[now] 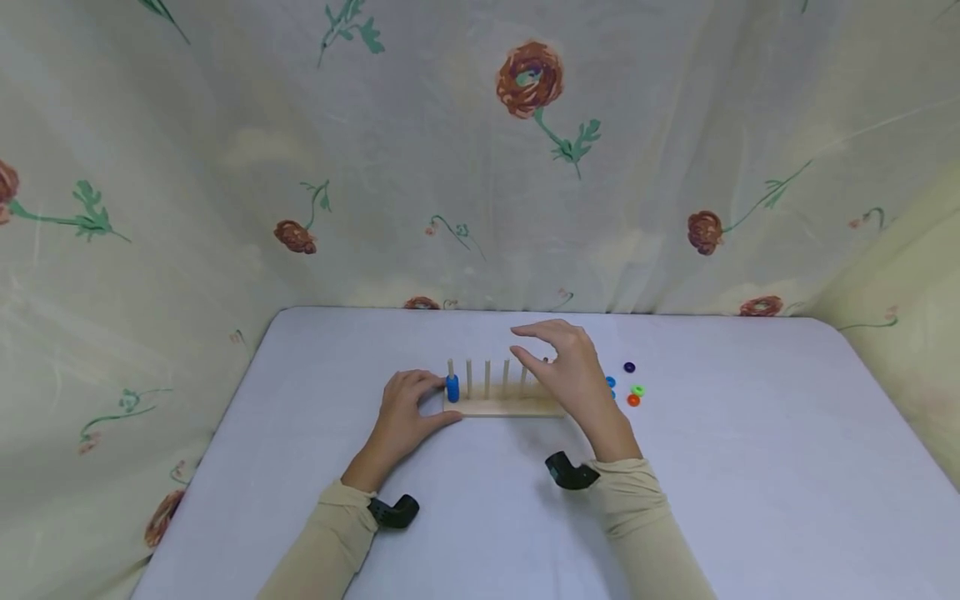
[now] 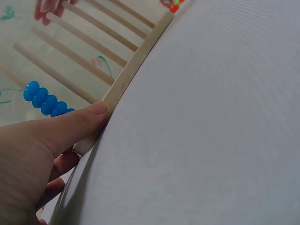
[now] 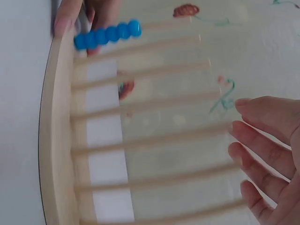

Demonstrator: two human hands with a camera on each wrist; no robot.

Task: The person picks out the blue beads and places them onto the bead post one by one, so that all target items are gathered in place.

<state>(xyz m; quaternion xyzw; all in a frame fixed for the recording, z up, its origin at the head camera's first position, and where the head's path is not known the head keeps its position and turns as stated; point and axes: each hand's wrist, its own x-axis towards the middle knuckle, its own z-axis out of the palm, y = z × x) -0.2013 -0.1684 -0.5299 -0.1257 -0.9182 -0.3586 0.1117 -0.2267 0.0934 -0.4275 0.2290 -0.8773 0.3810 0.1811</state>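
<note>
A wooden peg rack (image 1: pixel 502 407) stands on the table, with a row of upright pegs. Blue beads (image 3: pixel 110 34) are stacked on the leftmost peg; the other pegs in sight look bare. My left hand (image 1: pixel 405 408) grips the left end of the base, the thumb pressed to its front edge and the fingers behind, partly hidden. Over the right part of the rack hovers my right hand (image 1: pixel 573 371), thumb and fingers spread apart with nothing between them. It hides the rack's right end in the head view.
Right of the rack lie loose beads: a dark purple bead (image 1: pixel 629 367), a green bead (image 1: pixel 637 390), an orange bead (image 1: pixel 633 400) and blue beads (image 1: pixel 611 382) partly behind my right hand. A flowered curtain (image 1: pixel 420 167) hangs behind the white-covered table (image 1: pixel 750 467).
</note>
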